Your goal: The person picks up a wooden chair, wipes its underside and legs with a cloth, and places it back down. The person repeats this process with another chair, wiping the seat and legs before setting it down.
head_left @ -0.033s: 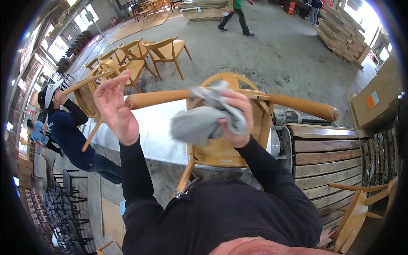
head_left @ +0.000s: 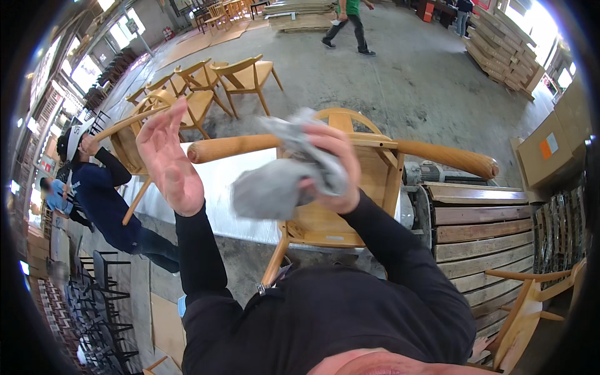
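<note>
My right hand (head_left: pixel 334 172) is shut on a crumpled grey cloth (head_left: pixel 275 187), held above a light wooden chair (head_left: pixel 350 215). The chair rests on a white tabletop (head_left: pixel 219 187), its round curved back rail (head_left: pixel 444 156) stretching left and right in front of me. My left hand (head_left: pixel 165 156) is raised beside the left end of that rail, palm open, fingers apart, holding nothing. Black sleeves cover both forearms.
A person in dark blue with a white cap (head_left: pixel 100 194) bends at the table's left. Several wooden chairs (head_left: pixel 244 72) stand behind. Wooden pallets (head_left: pixel 481 231), a cardboard box (head_left: pixel 550 150) and another chair (head_left: pixel 531 306) are at right. Black metal chairs (head_left: pixel 94 294) lower left. A person (head_left: pixel 347 25) walks far off.
</note>
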